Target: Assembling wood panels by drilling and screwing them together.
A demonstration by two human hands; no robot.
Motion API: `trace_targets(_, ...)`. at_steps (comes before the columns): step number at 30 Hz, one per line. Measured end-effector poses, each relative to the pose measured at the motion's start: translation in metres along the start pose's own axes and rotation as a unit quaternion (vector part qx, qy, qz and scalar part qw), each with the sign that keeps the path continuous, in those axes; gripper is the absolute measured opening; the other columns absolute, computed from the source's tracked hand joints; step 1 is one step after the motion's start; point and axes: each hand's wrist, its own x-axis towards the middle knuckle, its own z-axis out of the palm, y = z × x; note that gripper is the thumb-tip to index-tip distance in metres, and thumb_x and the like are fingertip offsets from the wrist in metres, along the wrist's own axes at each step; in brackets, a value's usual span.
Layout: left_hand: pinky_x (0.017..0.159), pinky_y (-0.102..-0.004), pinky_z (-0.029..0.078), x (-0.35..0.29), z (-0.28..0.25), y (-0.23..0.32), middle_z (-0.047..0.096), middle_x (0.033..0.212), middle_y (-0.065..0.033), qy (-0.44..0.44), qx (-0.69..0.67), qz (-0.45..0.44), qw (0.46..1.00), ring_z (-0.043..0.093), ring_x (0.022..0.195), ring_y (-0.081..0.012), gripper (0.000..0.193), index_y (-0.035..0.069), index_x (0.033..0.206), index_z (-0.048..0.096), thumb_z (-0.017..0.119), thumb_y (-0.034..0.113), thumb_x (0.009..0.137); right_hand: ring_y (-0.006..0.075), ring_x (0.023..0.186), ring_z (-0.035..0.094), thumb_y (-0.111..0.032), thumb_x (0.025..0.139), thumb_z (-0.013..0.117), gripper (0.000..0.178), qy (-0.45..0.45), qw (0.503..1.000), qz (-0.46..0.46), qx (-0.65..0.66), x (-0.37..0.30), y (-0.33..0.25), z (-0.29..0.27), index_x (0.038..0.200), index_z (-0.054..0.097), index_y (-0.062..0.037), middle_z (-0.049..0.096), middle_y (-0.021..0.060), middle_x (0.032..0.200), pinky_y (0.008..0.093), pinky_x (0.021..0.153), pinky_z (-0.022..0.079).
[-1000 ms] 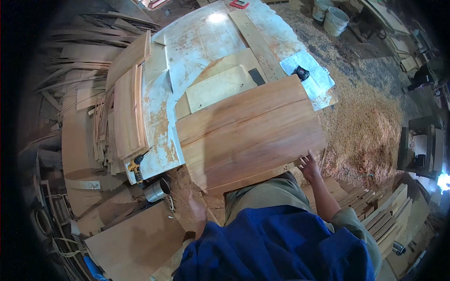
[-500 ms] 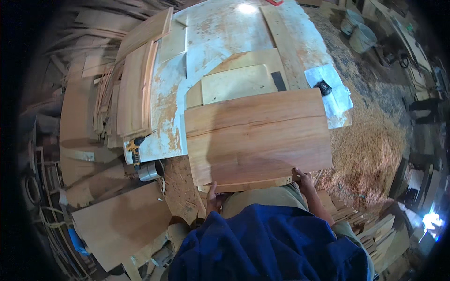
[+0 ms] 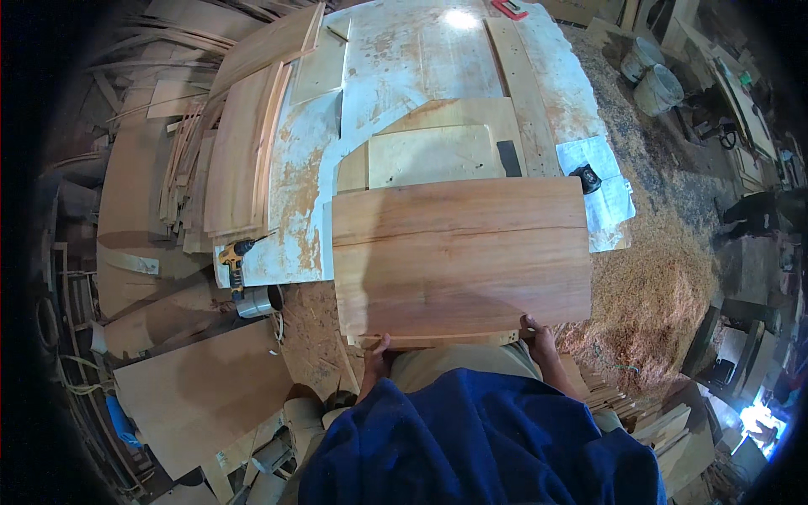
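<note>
A wide reddish-brown wooden panel (image 3: 463, 257) lies in front of me, its far part over the worktable and its near edge close to my body. My left hand (image 3: 378, 358) grips the near left corner, thumb up at the edge. At the near right corner my right hand (image 3: 539, 337) holds the same panel, thumb on top; the other fingers of both hands are mostly hidden. A thin wooden strip (image 3: 438, 340) runs along the near edge between my hands. Just beyond the panel lies a pale board (image 3: 433, 156) with a dark rectangular patch at its right.
Stacked boards (image 3: 242, 151) and a yellow-black drill (image 3: 234, 265) lie at the white worktable's (image 3: 383, 76) left. Below the drill is a metal can (image 3: 257, 301). A black bundle (image 3: 587, 178) rests on white paper at right. Wood shavings (image 3: 644, 286) cover the right floor; buckets (image 3: 658, 90) stand beyond.
The panel's far right corner has come slightly nearer, so its far edge looks more level. Both hands keep their grip. The whole view has shifted a little.
</note>
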Motion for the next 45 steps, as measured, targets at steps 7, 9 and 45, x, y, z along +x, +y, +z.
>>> trace_targets(7,0.102,-0.0481,0.033,-0.006,0.005,0.012,0.043,0.126,-0.0174,-0.025,-0.013,-0.002,1.0,0.042,0.117,-0.0335,0.058,0.001,0.132,0.034,0.056,0.033,0.089,0.016,0.076,0.057,-0.009,0.078,0.068,0.025,0.028,0.999,-0.018,0.013,0.006,0.015,-0.001,0.099,0.055,-0.0064,0.058,0.0022,0.087,0.0317,0.067,0.051)
trace_targets(9,0.098,-0.0467,0.039,0.002,0.002,0.014,0.048,0.119,-0.0162,-0.012,-0.029,0.002,0.999,0.047,0.111,-0.0321,0.054,0.001,0.128,0.039,0.06,0.028,0.086,0.0152,0.074,0.057,-0.01,0.078,0.068,0.024,0.021,0.999,-0.021,-0.014,0.01,0.008,0.004,0.098,0.054,-0.0059,0.057,0.0017,0.085,0.0308,0.065,0.05)
trace_targets(45,0.078,-0.0352,0.049,0.001,-0.038,0.039,0.062,0.103,-0.0106,-0.066,0.496,0.091,0.861,0.062,0.092,-0.0226,0.044,0.001,0.108,0.058,0.073,0.028,0.076,0.0097,0.05,0.043,-0.014,0.083,0.062,0.008,0.03,0.999,-0.023,-0.006,0.01,-0.02,0.012,0.084,0.056,-0.0093,0.05,-0.0018,0.069,0.0228,0.046,0.037)
